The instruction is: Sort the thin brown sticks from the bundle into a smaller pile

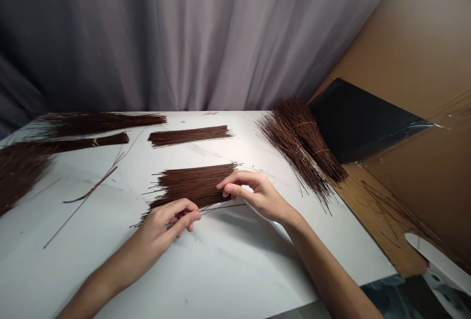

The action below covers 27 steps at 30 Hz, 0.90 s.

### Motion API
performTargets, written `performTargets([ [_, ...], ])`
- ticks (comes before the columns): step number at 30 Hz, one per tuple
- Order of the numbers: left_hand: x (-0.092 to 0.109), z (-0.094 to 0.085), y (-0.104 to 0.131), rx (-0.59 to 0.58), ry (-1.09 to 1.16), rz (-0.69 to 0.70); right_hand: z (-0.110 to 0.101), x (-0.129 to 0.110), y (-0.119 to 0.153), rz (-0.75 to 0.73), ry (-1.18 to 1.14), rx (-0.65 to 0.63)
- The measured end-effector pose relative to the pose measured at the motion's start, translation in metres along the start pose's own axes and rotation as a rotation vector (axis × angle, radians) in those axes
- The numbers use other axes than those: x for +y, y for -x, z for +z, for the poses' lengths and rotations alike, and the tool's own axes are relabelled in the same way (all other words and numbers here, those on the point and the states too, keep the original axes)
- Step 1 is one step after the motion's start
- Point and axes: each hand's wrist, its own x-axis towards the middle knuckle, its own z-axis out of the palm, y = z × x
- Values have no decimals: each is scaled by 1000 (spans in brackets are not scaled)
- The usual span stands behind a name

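Note:
A spread of thin dark brown twigs (195,179) lies on the white table in front of me, laid side by side in a flat layer. At its near left edge, my left hand (169,221) is closed in a pinch, with a thin twig (213,208) running out from the fingertips to the right. My right hand (255,192) hovers over the right end of the layer, thumb and forefinger brought together. What its fingertips hold, if anything, is too fine to make out. Behind the layer lies a smaller, narrower row of twigs (189,135).
Tied twig bundles (316,137) and loose twigs (294,149) lie at the right. More bundles (103,121) lie at the far left, with a few stray twigs (91,189) nearer. A black panel (364,118) leans against the brown wall; a grey curtain (206,34) hangs behind the table.

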Motion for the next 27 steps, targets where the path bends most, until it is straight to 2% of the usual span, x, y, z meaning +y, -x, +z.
performTargets([
  [14,5,-5,2,-24,-68,86,-11,-2,3,-37,141,-72],
  [20,10,-4,-2,0,-43,72,-6,2,4,-44,209,13],
  [27,7,-4,-1,38,-5,43,-9,1,4,-6,235,85],
])
